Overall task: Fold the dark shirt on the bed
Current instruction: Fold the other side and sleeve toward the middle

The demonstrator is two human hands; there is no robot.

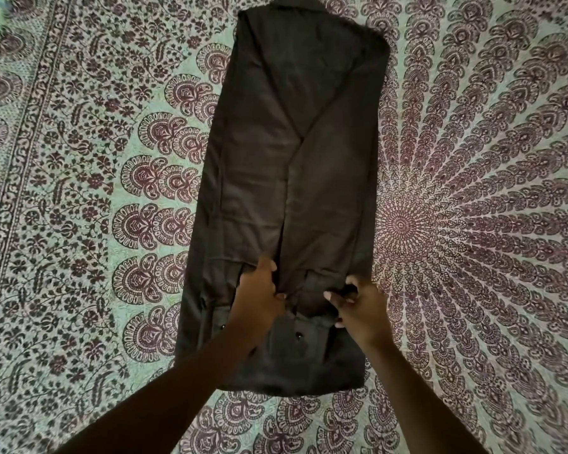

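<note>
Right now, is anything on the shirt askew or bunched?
Slightly. The dark shirt lies as a long strip leaning right toward its far end, and fabric bunches where the left hand and right hand pinch it. No damage shows.

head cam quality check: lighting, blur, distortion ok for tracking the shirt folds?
Head view: dim, flat light with a greenish cast, no glare. The dark shirt is underexposed, so its folds show only faintly. The left hand and right hand gripping it look slightly soft. Wide-angle bowing curves the bedspread border near the left edge.
</note>
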